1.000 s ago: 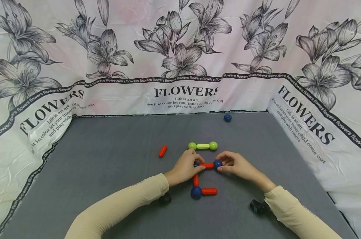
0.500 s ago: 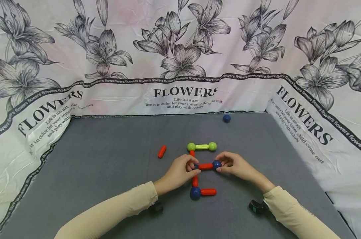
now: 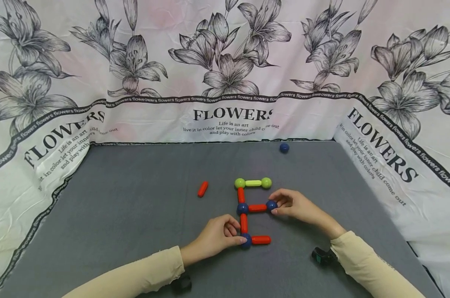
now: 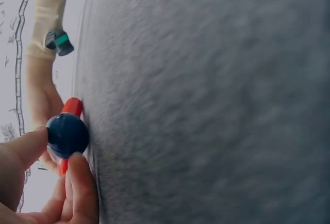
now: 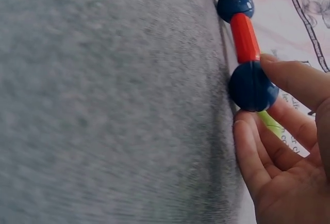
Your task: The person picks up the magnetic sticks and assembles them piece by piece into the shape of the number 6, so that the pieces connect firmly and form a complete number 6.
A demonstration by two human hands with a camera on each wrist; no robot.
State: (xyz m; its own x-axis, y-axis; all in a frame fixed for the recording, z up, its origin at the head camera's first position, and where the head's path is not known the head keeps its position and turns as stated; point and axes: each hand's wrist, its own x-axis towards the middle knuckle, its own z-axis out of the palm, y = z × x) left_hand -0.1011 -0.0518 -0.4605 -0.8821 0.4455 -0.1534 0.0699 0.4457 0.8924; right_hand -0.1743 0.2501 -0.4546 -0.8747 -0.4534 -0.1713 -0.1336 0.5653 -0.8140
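Observation:
Magnetic rods and balls lie joined in an E-like shape on the grey table. My left hand [image 3: 214,238] pinches the lower blue ball [image 4: 68,134] between thumb and finger. From that ball a red rod [image 3: 261,240] points right, and another red rod [image 3: 244,224] runs up to the middle blue ball [image 3: 242,208]. My right hand [image 3: 296,207] holds the blue ball [image 5: 253,86] at the right end of the middle red rod [image 3: 257,208]. Above, an upper red rod [image 3: 241,195] meets a green ball [image 3: 240,183], joined by a green rod [image 3: 253,183] to a second green ball [image 3: 266,182].
A loose red rod [image 3: 202,189] lies left of the shape. Far back on the table [image 3: 143,186] sits a single blue ball [image 3: 284,147]. Flower-printed cloth [image 3: 228,74] hangs behind and along both sides.
My left hand has left the middle blue ball and moved down toward me to the lower blue ball, uncovering the upright red rods. My right hand stays on its ball.

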